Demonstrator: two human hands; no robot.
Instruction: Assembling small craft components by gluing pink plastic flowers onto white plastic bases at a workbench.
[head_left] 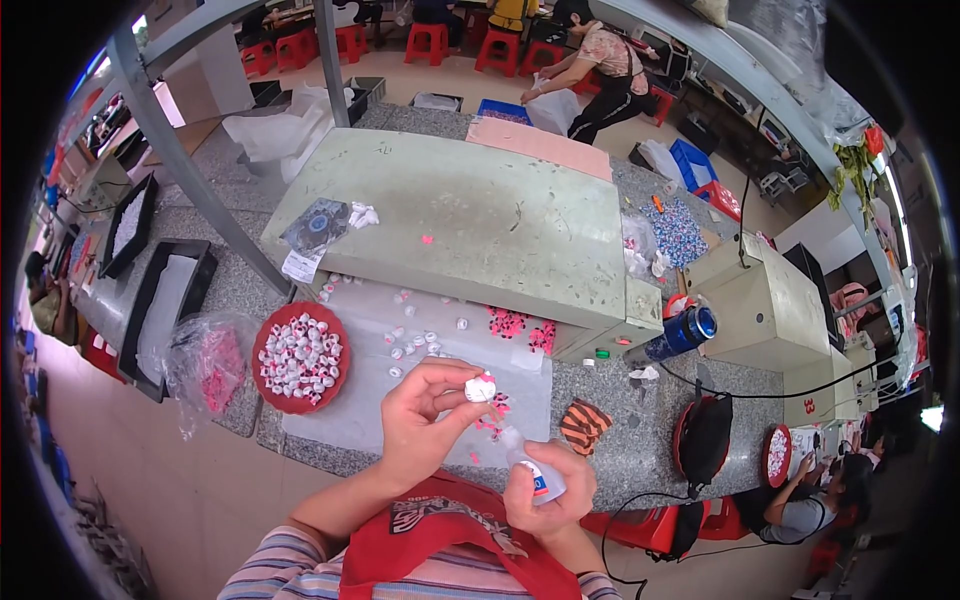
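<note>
My left hand (420, 420) pinches a small white round piece with a pink part (481, 388) between thumb and fingers, held above a clear plastic sheet (440, 360). My right hand (545, 490) grips a small white glue bottle (535, 472) with its thin nozzle pointing up toward the piece. A red round dish (270, 385) full of several white and pink pieces sits to the left. Loose white pieces (410, 340) and pink pieces (508, 322) lie scattered on the sheet.
A pale green machine housing (470, 220) stands behind the sheet. A bag of pink parts (215, 365) lies left, black trays (160, 300) beyond it. A blue bottle (680, 335), a striped cloth (583, 425) and a black pouch (705, 435) sit right. Other people work at the far back and lower right.
</note>
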